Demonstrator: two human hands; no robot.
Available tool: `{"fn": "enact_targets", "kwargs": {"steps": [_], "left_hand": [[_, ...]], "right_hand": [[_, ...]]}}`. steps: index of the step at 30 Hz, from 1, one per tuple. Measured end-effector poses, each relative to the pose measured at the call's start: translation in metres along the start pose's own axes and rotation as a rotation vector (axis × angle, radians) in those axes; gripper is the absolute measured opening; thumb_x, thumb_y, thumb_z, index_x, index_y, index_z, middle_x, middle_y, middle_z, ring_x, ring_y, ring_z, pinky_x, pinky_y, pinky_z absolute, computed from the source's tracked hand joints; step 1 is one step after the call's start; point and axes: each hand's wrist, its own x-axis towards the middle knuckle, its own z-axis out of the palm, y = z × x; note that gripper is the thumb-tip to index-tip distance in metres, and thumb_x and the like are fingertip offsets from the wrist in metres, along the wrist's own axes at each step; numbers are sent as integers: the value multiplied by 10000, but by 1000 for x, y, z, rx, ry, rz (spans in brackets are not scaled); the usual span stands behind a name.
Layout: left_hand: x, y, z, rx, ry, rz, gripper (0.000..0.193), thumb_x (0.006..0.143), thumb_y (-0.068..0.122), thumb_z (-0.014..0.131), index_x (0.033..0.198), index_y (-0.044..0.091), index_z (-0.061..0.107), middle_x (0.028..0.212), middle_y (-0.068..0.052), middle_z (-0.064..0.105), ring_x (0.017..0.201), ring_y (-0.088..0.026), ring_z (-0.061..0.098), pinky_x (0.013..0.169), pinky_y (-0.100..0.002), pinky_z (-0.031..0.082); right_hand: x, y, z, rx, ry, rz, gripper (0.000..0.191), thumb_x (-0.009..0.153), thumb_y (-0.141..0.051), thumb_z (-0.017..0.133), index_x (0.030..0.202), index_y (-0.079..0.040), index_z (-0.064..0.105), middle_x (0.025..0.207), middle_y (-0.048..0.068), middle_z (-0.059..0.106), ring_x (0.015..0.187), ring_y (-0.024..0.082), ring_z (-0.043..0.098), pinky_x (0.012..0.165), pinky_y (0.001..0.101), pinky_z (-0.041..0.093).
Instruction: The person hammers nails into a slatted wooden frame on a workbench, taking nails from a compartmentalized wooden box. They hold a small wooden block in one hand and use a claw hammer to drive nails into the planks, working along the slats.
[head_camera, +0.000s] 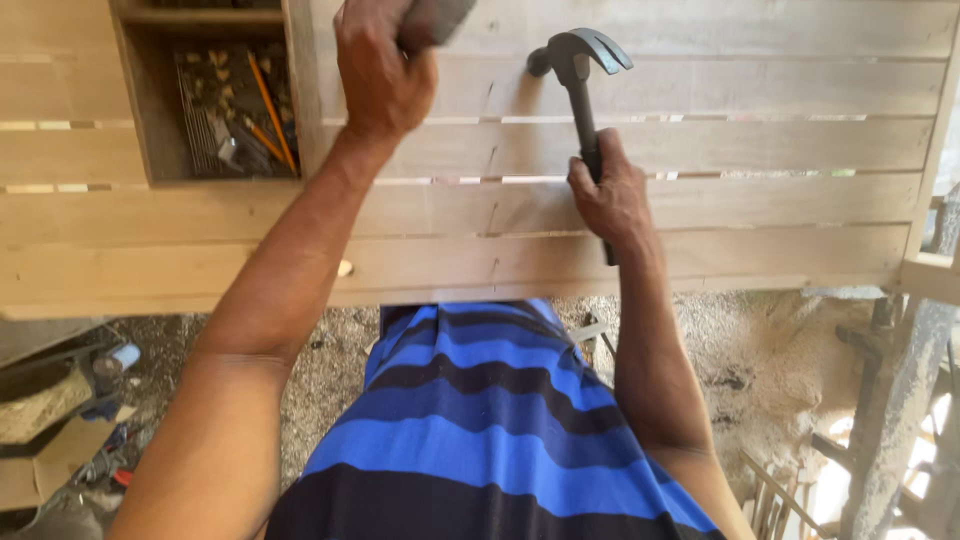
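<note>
Right hand (612, 195) grips the claw hammer (578, 70) upright, handle vertical, head just right of the left hand (382, 75), which clasps a grey object (437, 18) against the slatted panel (750, 150).

The person wears a shirt (490, 440) with broad horizontal stripes, bright blue alternating with dark navy. Both forearms are bare, with no sleeves showing. No watch, rings or gloves appear on either hand.

We note a slatted wooden panel (700, 150) lying flat under both hands. Left of the left hand (380, 70), an open compartment (215, 100) in the panel holds nails and orange pencils (268, 105). The hammer (580, 70) head meets a slat just beside the right hand (612, 195).
</note>
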Motion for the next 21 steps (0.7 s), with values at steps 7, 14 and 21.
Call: {"fn": "enact_targets", "kwargs": {"steps": [7, 14, 21], "left_hand": [[-43, 55, -43, -861, -264, -268, 287, 726, -96, 536, 953, 18, 668, 910, -37, 722, 845, -169, 671, 737, -328, 592], [-85, 113, -62, -1005, -393, -172, 347, 717, -97, 451, 951, -25, 697, 896, -64, 712, 876, -149, 662, 834, -320, 576], [-119, 126, -64, -1071, -445, -261, 323, 709, -92, 493, 946, -22, 700, 879, -50, 701, 818, -126, 630, 754, -286, 548]], "right_hand": [[-46, 16, 20, -220, 60, 51, 237, 996, -243, 646, 977, -33, 538, 739, 222, 667, 716, 424, 678, 666, 547, 483], [-53, 28, 29, -176, 111, 76, 224, 995, -257, 637, 953, -52, 558, 744, 169, 681, 681, 348, 711, 646, 505, 523], [-61, 30, 34, -186, 176, 1, 242, 989, -278, 680, 946, -62, 579, 749, 127, 684, 673, 297, 687, 619, 498, 504]]}}
